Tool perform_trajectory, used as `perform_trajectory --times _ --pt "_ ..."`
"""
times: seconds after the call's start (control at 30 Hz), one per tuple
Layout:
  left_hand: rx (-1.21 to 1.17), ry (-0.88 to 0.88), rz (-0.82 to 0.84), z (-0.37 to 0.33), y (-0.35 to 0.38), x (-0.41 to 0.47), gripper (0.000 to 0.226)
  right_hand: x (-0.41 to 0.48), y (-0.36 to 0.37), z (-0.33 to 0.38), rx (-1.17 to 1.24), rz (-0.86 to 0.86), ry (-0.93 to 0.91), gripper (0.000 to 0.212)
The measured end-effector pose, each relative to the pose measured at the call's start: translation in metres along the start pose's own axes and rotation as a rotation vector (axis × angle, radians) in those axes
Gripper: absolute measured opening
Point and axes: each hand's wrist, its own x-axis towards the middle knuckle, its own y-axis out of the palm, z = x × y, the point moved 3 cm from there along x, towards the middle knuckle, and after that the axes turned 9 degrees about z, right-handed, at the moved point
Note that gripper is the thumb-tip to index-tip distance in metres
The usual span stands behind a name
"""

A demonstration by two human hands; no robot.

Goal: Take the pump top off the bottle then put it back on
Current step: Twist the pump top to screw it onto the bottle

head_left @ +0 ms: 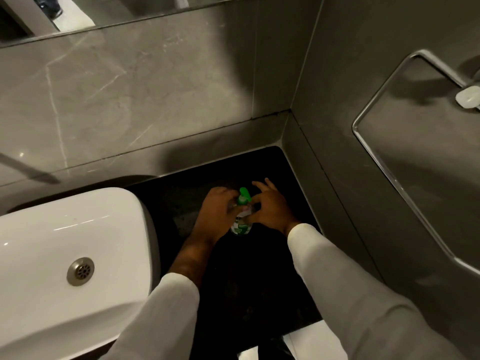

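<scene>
Small clear plastic bottle (241,226) with a green-and-white label stands upright on the black stone worktop (259,281), toward its back edge, right of the white ceramic basin (52,255). Green plastic pump top (244,196) sits on the bottle neck; can't tell if it's screwed tight. Bottle contents: can't tell the fill level, hands cover most of it.

Left hand (217,211) wraps the bottle's upper body from the left, fingers curled tight around it. Right hand (272,206) is at the neck from the right: thumb and forefinger pinch the collar under the pump, other fingers spread and lifted clear. Both arms in white sleeves.

Basin: nothing in it, only the metal drain (80,271). Chrome rail (389,178) on the grey tiled right wall.
</scene>
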Motion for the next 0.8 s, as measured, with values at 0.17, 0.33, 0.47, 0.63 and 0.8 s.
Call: perform_trajectory --times 0.17,0.33,0.47,0.63,0.8 --pt "-0.209 -0.028 0.128 0.017 0.002 -0.005 0.042 -0.006 -0.001 0.003 -0.021 0.022 0.004 0.044" --pt "-0.166 -0.174 -0.066 0.013 0.007 -0.011 0.028 -0.009 -0.001 0.011 0.002 0.027 -0.006 0.042" --pt "-0.256 -0.113 0.043 0.014 0.005 -0.006 0.011 -0.01 -0.003 0.01 0.009 0.032 0.001 0.044" --pt "-0.396 -0.146 0.145 0.025 0.007 -0.006 0.032 -0.011 -0.001 0.009 0.025 0.02 -0.004 0.045" --pt "-0.39 -0.082 0.027 0.021 0.011 -0.009 0.017 -0.011 -0.002 0.006 -0.016 0.037 -0.028 0.044"
